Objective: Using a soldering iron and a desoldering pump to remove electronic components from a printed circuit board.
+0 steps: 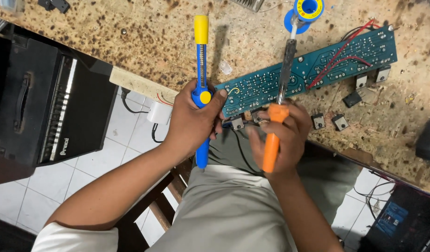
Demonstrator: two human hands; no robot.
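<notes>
My left hand (pixel 192 120) grips a blue desoldering pump (pixel 202 70) with a yellow plunger end and a yellow button under the thumb; its tip hangs below the hand, off the bench edge. My right hand (pixel 280 140) holds an orange-handled soldering iron (pixel 276 122), whose dark barrel lies across a long blue-green circuit board (pixel 317 65) on the bench. Red wires (pixel 338 58) run over the board, and black transistors (pixel 339 122) hang from its near edge.
The bench (pixel 145 37) is a stained, speckled wooden top. A blue spool of solder wire (pixel 308 9) stands at the back. A black amplifier cabinet (pixel 47 98) sits on the tiled floor at left. Dark equipment (pixel 397 219) and cables lie at lower right.
</notes>
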